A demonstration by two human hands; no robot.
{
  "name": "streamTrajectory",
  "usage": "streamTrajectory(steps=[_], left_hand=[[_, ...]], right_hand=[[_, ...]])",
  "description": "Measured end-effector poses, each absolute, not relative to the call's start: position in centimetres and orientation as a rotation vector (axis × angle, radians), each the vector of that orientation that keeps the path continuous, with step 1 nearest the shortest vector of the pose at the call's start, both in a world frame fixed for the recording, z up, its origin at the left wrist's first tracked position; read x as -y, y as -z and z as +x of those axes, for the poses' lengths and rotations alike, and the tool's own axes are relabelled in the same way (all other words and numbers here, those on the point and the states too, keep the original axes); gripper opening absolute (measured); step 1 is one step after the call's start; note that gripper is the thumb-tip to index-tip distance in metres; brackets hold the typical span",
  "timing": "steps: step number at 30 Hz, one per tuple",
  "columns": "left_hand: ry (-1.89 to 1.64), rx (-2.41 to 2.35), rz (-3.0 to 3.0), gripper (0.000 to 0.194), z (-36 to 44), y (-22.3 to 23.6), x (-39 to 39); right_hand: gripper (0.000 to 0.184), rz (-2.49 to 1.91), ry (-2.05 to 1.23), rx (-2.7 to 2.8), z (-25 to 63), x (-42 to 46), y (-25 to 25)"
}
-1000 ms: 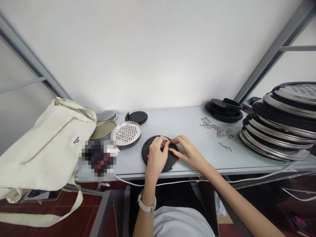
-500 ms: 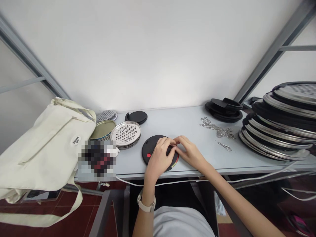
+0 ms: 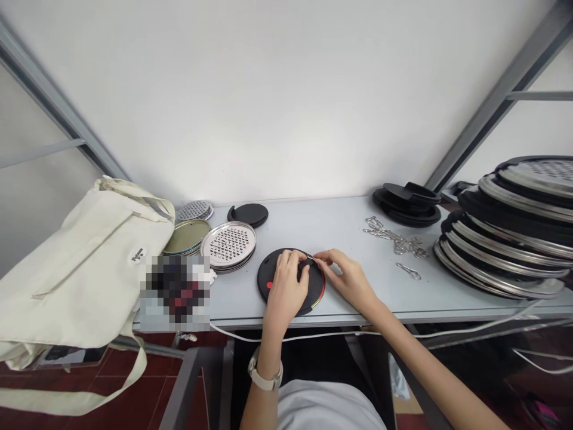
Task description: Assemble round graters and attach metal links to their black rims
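Note:
A round black case [image 3: 271,269] with a red dot lies flat near the table's front edge. Its right rim shows a red and yellow strip. Over its top rests my left hand [image 3: 289,280], fingers bent and pressing it down, with thumb and fingers near its upper right part. My right hand [image 3: 347,278] is at the upper right rim, thumb and forefinger pinched on a small metal clip [image 3: 310,257]. Most of the clip is hidden by the fingers. To the right lie several loose wire clips [image 3: 400,242] and one single clip [image 3: 408,270].
Left of the case stand a stack of perforated metal discs [image 3: 228,243], gold-coloured discs [image 3: 185,236] and a black round case [image 3: 250,214]. A cream bag [image 3: 89,269] hangs over the left side. Black parts [image 3: 405,203] and a tall disc stack [image 3: 505,239] stand right. A white cable [image 3: 313,337] runs along the front edge.
My left fingers have slid back slightly to the left, away from the right hand's fingertips. The metal clip now shows between them at the case's rim. The view has tilted slightly.

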State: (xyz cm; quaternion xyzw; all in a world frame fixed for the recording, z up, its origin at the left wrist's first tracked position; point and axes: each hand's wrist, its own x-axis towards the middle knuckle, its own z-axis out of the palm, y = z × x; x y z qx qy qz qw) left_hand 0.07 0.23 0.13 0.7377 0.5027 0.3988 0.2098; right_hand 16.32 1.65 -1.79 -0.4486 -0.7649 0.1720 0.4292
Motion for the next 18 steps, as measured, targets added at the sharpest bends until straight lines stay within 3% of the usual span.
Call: streamTrajectory(steps=[18], left_hand=[[-1.071,-1.407,2.087,0.012,0.05,-0.31,-0.08]], right_hand=[[0.007,-1.064,-0.433,1.877,16.61,-1.87,1.95]])
